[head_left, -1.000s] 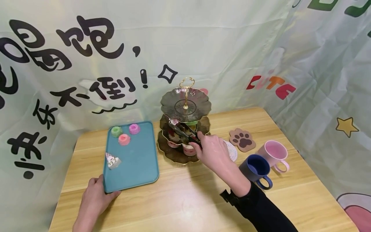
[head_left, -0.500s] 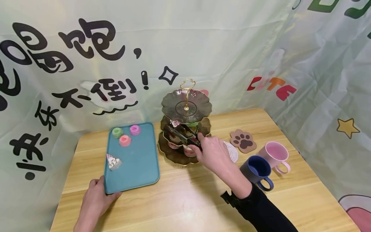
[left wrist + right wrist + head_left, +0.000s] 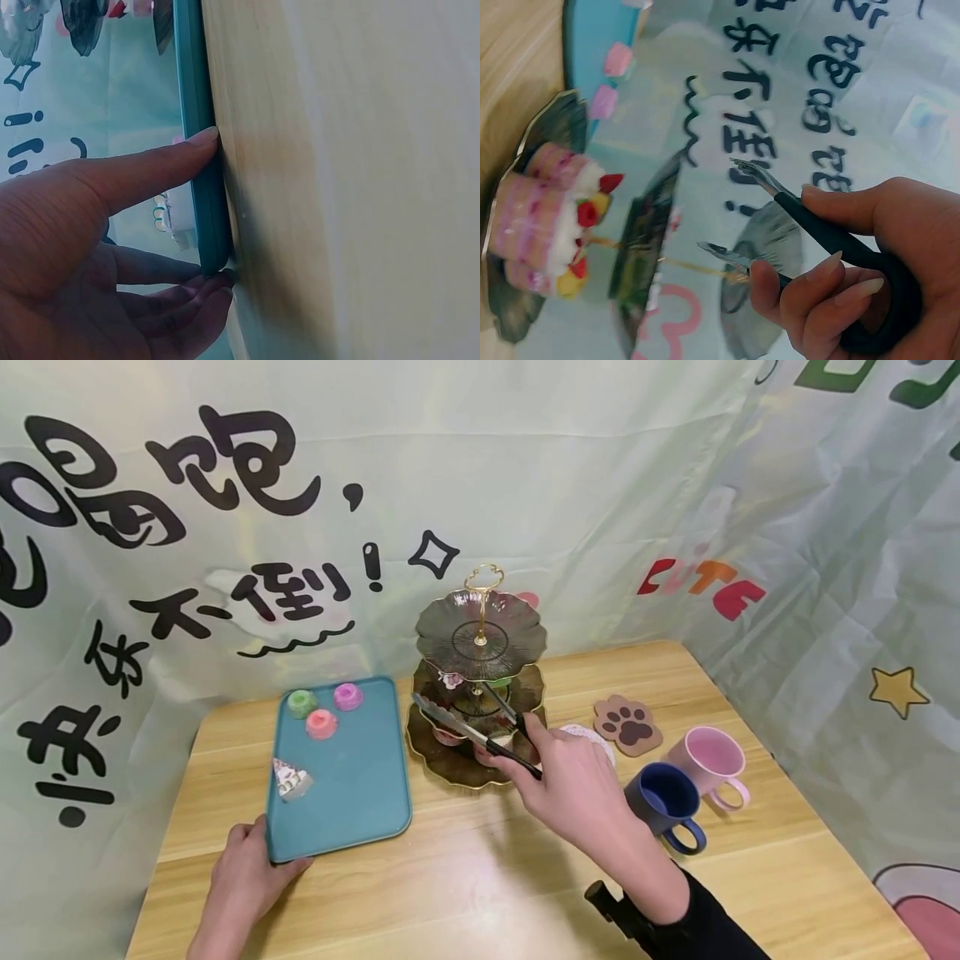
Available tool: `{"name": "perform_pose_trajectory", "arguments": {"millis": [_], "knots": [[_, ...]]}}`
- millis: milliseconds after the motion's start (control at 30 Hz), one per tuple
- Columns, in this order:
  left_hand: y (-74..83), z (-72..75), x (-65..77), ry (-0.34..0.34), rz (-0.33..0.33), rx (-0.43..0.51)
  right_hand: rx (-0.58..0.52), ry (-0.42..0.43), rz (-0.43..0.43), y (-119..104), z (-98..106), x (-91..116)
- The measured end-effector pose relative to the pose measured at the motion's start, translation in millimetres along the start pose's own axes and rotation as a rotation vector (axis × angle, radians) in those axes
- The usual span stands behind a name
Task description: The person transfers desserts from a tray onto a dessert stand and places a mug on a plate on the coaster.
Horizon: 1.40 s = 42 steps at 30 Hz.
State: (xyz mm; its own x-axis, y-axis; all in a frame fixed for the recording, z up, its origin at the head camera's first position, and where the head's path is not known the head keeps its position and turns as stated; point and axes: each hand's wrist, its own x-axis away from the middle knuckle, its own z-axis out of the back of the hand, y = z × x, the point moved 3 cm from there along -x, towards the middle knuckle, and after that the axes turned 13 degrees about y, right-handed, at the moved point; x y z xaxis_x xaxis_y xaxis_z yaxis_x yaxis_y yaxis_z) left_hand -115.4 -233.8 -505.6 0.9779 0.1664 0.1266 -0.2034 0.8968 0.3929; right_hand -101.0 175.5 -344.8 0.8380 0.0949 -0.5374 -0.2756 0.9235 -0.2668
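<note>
My right hand (image 3: pixel 573 781) grips black-handled metal tongs (image 3: pixel 453 720) in front of a three-tier cake stand (image 3: pixel 517 643). The tong arms are spread apart, with nothing between their tips in the right wrist view. On the middle tier sit a small pink-and-white piece (image 3: pixel 450 680) and something green (image 3: pixel 498 682), partly covered by the top tier. My left hand (image 3: pixel 243 881) holds the near left corner of a blue tray (image 3: pixel 352 785), thumb along its front edge. A toy cake slice (image 3: pixel 291 779) and green, pink and purple round sweets (image 3: pixel 322 723) lie on the tray.
Layered pink cakes with fruit (image 3: pixel 529 225) stand on the bottom tier. Right of the stand are a white doily (image 3: pixel 592 733), a paw-shaped coaster (image 3: pixel 628 723), a navy mug (image 3: pixel 663 797) and a pink mug (image 3: pixel 708 756). A printed cloth (image 3: pixel 600 510) hangs behind the table.
My right hand has drawn back toward me and to the right, bringing the tongs out from the middle tier. Their arms have spread wider. My left hand stays at the tray corner.
</note>
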Motion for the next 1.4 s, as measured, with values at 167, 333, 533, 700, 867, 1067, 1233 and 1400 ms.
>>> {"name": "perform_pose_trajectory", "arguments": {"millis": [167,333,533,700,867,1067,1233,1400], "knots": [[-0.4,0.8,-0.4,0.002,-0.004,0.002,-0.078,0.019,0.025,-16,10,11],[-1.1,0.8,-1.1,0.004,-0.009,-0.008,-0.131,0.021,0.080,-37,-6,21],[-0.5,-1.6,-1.4,-0.009,0.002,0.000,-0.134,-0.040,0.156,-59,-54,33],[-1.5,-1.5,-1.1,-0.014,0.010,-0.008,-0.113,-0.108,0.192,-74,-93,38],[-1.8,-0.7,-1.5,-0.009,-0.001,-0.011,-0.058,-0.168,0.210,-88,-123,35],[-2.3,-1.7,-1.4,-0.002,0.002,-0.014,-0.021,-0.242,0.203,-104,-154,28],[-3.2,-1.7,-1.1,0.003,-0.004,-0.020,0.009,-0.267,0.233,-118,-172,22],[-2.4,-0.5,-0.5,0.017,-0.027,-0.016,0.031,-0.264,0.251,-128,-183,16]]}}
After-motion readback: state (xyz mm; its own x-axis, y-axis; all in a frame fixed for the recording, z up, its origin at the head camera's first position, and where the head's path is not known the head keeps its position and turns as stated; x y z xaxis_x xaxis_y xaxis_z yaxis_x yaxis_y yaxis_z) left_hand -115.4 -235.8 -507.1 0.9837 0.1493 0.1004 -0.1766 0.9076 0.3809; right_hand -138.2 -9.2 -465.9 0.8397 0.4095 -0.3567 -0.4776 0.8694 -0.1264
